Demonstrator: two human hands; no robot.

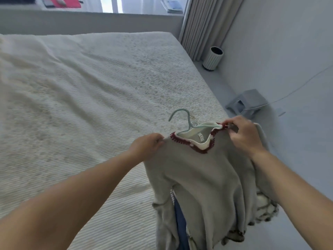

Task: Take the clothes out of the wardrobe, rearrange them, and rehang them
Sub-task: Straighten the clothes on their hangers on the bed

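A grey sweater (200, 179) with a dark red and white collar hangs on a pale blue hanger (182, 116) above the bed's right edge. My left hand (146, 146) pinches the sweater's left shoulder. My right hand (242, 134) pinches the right shoulder at the collar, where the hanger's arm ends. The hanger's hook points up and left. Under the sweater hang other clothes, a blue garment (180, 224) and a pale one with dark stripes (264, 212), mostly hidden.
The bed (81, 98) with a cream textured cover fills the left and middle. On the floor to the right stand a ribbed white bin (213, 57) and a small grey box (246, 102) with a cable. A curtain (207, 24) hangs behind the bin.
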